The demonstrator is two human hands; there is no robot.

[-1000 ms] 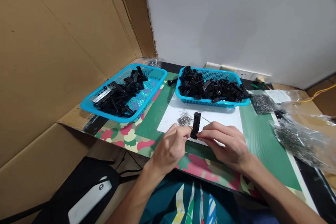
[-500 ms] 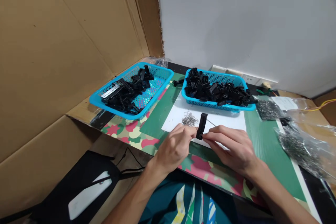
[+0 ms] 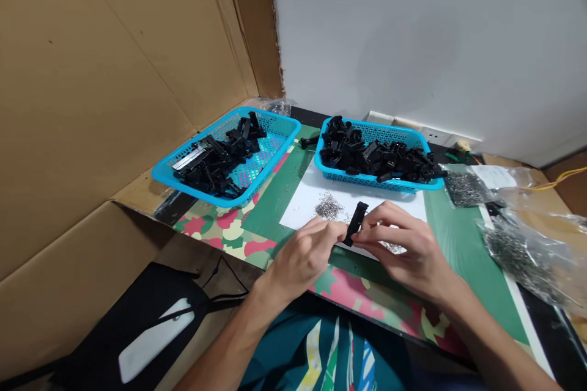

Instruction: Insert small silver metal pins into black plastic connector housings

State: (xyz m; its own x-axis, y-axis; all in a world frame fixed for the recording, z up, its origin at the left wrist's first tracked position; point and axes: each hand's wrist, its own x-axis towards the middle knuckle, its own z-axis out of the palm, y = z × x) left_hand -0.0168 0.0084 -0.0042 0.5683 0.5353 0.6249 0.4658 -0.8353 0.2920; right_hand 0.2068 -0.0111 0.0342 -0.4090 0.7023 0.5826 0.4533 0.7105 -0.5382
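Note:
A narrow black plastic part (image 3: pixel 356 224) is held tilted over the white paper (image 3: pixel 298 211), its top leaning right. My left hand (image 3: pixel 308 252) is closed, its thumb and forefinger pinching the part's lower left side. My right hand (image 3: pixel 406 247) grips the same part from the right, fingertips on its lower half. Whether a small metal piece sits between the fingers is too small to tell. On the paper behind my left hand is a pile of small metal springs or wire pieces (image 3: pixel 328 206). More small metal pieces (image 3: pixel 393 248) show under my right hand.
Two blue baskets, one at left (image 3: pixel 158 178) and one at the back (image 3: pixel 380 184), hold many black parts. Clear bags of metal pieces (image 3: pixel 518 256) lie at the right. Cardboard (image 3: pixel 114 43) walls the left side; a grey wall (image 3: pixel 413 30) stands behind.
The black part has tilted further right. My right hand's fingers have risen and closed in around it, and the thin rod seen beside it no longer shows.

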